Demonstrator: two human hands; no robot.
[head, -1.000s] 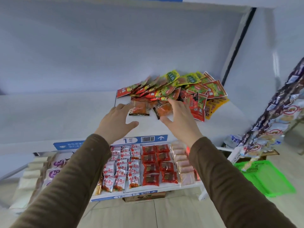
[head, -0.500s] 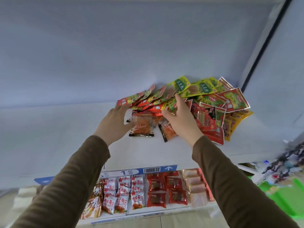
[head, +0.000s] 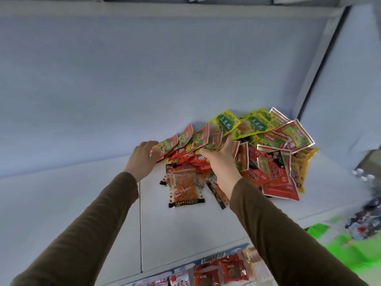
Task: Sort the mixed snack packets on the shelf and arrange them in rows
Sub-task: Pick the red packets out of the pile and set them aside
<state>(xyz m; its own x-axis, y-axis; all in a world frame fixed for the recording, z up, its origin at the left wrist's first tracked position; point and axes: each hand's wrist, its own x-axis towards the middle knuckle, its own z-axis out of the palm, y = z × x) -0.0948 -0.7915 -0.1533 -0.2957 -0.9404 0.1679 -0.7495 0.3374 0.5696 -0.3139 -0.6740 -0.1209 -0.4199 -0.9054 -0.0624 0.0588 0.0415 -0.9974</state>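
A loose heap of snack packets (head: 243, 149) lies jumbled toward the back right corner of the white shelf (head: 82, 203): red-and-green ones fanned along the back, yellow-green ones on top, red ones and a yellow one at the right, a clear orange packet (head: 185, 187) flat nearest the front edge

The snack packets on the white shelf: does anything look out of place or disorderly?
Yes. The mixed foil snack packets lie in one overlapping heap at the back right of the white shelf, tilted at many angles, not in rows. A clear packet with black edges has slid forward, apart from its kind. Both hands, left and right, reach into the heap.
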